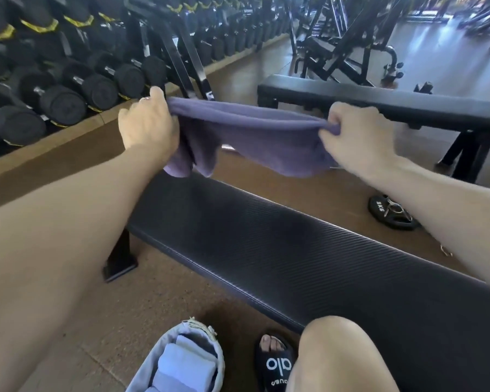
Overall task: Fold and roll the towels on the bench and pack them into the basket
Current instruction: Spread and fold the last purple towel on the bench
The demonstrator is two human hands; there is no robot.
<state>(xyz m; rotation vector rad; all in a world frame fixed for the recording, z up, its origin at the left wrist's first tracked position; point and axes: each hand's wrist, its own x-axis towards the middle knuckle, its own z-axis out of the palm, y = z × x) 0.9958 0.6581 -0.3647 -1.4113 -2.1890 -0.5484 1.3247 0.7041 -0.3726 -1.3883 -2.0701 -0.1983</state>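
While the black bench (309, 250) is stretching across the middle of the frame, the left hand (147, 123) and the right hand (354, 137) are each gripping an end of the purple towel (255, 137), holding it in the air above the bench's far end. At the bottom centre, the pale basket (210, 346) is sitting on the floor with light blue folded towels (181, 363) inside, beside a foot in a black slide sandal (275, 360).

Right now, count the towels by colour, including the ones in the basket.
Purple towel, held over the bench by both hands: 1
Light blue towels, rolled in the basket: 2 visible; more may be cut off
Total: 3
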